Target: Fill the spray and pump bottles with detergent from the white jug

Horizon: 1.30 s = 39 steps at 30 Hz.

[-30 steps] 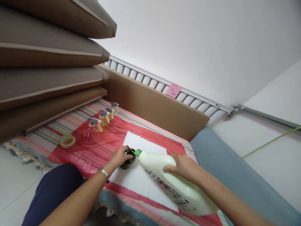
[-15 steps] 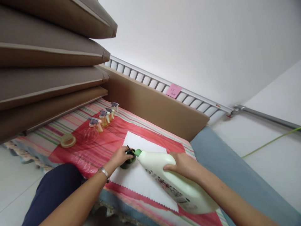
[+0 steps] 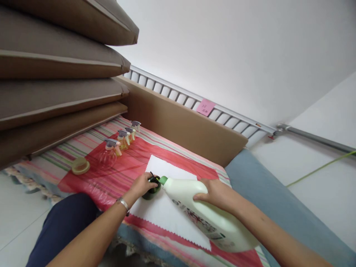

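My right hand (image 3: 215,193) grips a large pale green detergent bottle (image 3: 191,191) around its upper body. The bottle is tilted, its green-tipped mouth (image 3: 163,180) pointing left and down. That mouth meets a small dark green container (image 3: 151,193) with a black top, which stands on a white cloth (image 3: 167,215) with zigzag edges. Fingers of my left hand (image 3: 143,184) are closed around the container's top. Whether liquid is flowing between the two cannot be made out.
Several clear spray bottles (image 3: 108,157) with grey trigger heads stand at the left on a red translucent sheet (image 3: 133,159). A round yellowish lid (image 3: 80,166) lies near them. Stacked brown cushions (image 3: 63,63) tower at the left; a brown board (image 3: 180,120) stands behind, before a white radiator (image 3: 172,94).
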Each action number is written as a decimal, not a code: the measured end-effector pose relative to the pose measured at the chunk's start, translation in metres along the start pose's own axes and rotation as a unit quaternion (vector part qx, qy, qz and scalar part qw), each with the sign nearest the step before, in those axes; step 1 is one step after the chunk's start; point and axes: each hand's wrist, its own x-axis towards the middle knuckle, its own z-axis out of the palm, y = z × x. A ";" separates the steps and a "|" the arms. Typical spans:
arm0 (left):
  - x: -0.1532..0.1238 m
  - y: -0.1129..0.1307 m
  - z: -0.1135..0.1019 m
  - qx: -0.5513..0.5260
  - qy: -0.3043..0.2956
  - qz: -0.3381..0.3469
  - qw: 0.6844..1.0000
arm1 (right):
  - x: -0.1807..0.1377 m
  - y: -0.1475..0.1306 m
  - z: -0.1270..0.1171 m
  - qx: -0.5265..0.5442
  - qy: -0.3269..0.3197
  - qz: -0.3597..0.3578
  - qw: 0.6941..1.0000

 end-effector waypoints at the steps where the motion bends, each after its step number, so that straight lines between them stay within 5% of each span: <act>1: 0.000 0.000 0.000 0.000 -0.001 0.001 1.000 | 0.000 0.000 0.000 0.002 0.000 -0.001 1.000; 39: 0.000 -0.003 0.002 0.015 -0.002 0.001 1.000 | -0.001 -0.011 -0.014 -0.024 -0.017 -0.002 1.000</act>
